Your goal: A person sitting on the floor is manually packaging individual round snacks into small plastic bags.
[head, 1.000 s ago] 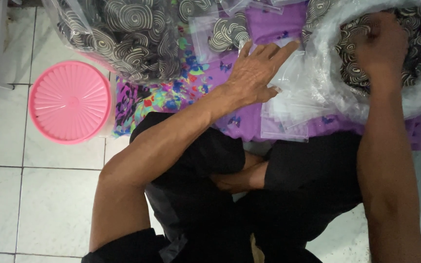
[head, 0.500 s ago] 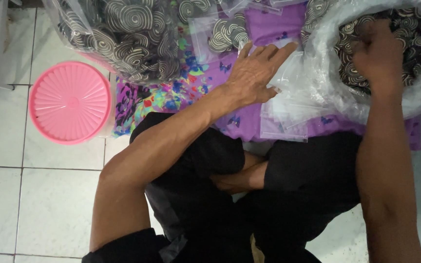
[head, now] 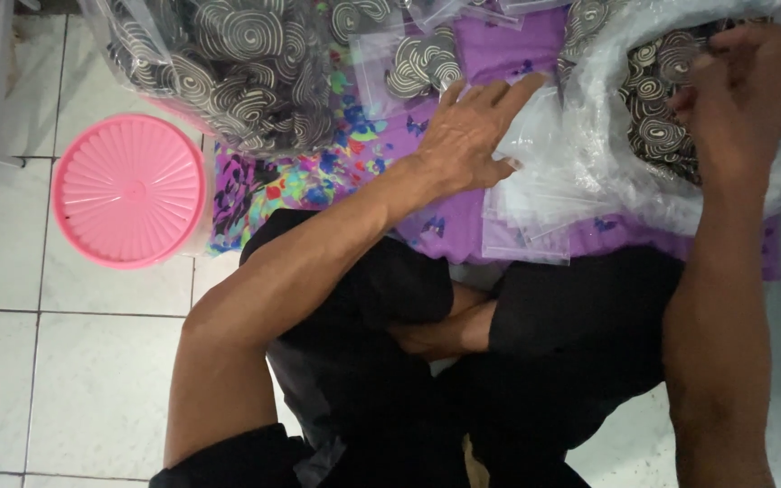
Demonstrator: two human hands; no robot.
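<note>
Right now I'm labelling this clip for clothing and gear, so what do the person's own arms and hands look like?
Both arms are bare from the upper arm down; a dark, short sleeve shows only at the left shoulder. The left hand and right hand wear no gloves. No watch, bracelet or ring can be seen on them. Black trousers cover the legs below.

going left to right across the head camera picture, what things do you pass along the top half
Pink round lid → clear bag of spiral-patterned pieces → left hand lying flat on the purple cloth → stack of small clear plastic bags → right hand reaching into the big clear bag of spiral pieces.
</note>
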